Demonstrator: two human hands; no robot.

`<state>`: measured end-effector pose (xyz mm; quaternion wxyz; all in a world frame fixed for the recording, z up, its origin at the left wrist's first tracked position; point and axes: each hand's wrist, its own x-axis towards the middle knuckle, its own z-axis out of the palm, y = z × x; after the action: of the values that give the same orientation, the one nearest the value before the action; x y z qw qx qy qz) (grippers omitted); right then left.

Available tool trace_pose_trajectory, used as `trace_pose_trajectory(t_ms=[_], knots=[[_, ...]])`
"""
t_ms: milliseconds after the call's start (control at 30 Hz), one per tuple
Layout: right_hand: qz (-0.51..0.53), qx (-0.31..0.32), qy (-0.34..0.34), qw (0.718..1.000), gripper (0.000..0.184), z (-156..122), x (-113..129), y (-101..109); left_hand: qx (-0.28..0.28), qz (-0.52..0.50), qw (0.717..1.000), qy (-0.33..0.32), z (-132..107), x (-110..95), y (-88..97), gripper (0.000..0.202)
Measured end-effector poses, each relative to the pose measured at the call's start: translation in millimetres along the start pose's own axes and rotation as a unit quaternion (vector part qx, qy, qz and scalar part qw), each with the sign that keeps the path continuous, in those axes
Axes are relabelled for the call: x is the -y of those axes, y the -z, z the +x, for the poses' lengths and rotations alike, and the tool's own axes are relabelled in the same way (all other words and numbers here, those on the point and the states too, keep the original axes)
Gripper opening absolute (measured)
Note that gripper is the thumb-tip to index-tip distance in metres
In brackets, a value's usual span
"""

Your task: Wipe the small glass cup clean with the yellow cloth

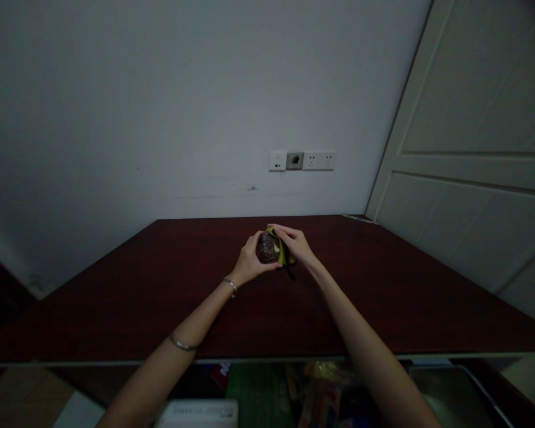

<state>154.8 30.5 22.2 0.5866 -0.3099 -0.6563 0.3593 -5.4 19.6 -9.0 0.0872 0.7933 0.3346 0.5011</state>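
Above the middle of the dark red tabletop (169, 279), my left hand (248, 259) curls around a small, round, clear object that looks like a glass (266, 249). Its exact kind is hard to make out in the dim light. Against its right side my right hand (293, 242) presses a yellow cloth (281, 254) with a dark part. A dark strip (290, 272) hangs below the fingers of that hand. Both hands are closed, and the fingers cover part of the glass and the cloth.
Behind the table stands a pale wall with a row of sockets (302, 160). A light panelled door (472, 131) rises on the right. Below the table's front edge lie a white box (198, 413), a green item (258, 395) and a grey tray-like item (455, 392).
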Motion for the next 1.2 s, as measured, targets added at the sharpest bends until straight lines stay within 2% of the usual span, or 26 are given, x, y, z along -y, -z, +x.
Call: trace_pose_trajectory(t_ms=[67,200,267,367,533,767,867,1033,1100,1200], knots=[[0.002,0.003,0.014,1.0,0.034,0,0,0,-0.002,0.004,1.0,0.001,1,1,-0.6,0.087],[-0.014,0.05,0.11,0.993,0.025,-5,7,-1,-0.018,0.009,0.999,0.047,3,5,-1.3,0.086],[-0.02,0.065,0.13,0.989,0.023,-7,9,-3,-0.023,0.009,0.998,0.054,3,7,-1.0,0.084],[-0.013,0.047,0.111,0.993,0.024,-6,7,-5,-0.02,0.007,0.999,0.04,2,5,-0.3,0.083],[0.018,-0.028,0.015,0.999,0.032,-2,-2,-7,-0.013,0.01,1.0,0.01,0,1,-0.6,0.087],[-0.049,0.05,0.15,0.986,0.022,-11,10,-8,-0.007,0.007,0.999,0.048,2,1,-2.6,0.077],[-0.041,0.041,0.141,0.988,0.022,-10,9,-8,-0.013,0.019,0.999,0.037,2,2,-2.6,0.082],[-0.005,-0.016,0.064,0.998,0.024,-3,0,-8,-0.001,0.048,0.999,0.003,1,2,-2.7,0.089],[-0.02,-0.015,0.078,0.997,0.023,-4,0,-8,0.005,0.047,0.999,0.008,1,3,-3.0,0.088],[-0.072,0.018,0.144,0.987,0.019,-10,6,-9,0.014,0.035,0.999,0.026,2,7,-3.8,0.084]])
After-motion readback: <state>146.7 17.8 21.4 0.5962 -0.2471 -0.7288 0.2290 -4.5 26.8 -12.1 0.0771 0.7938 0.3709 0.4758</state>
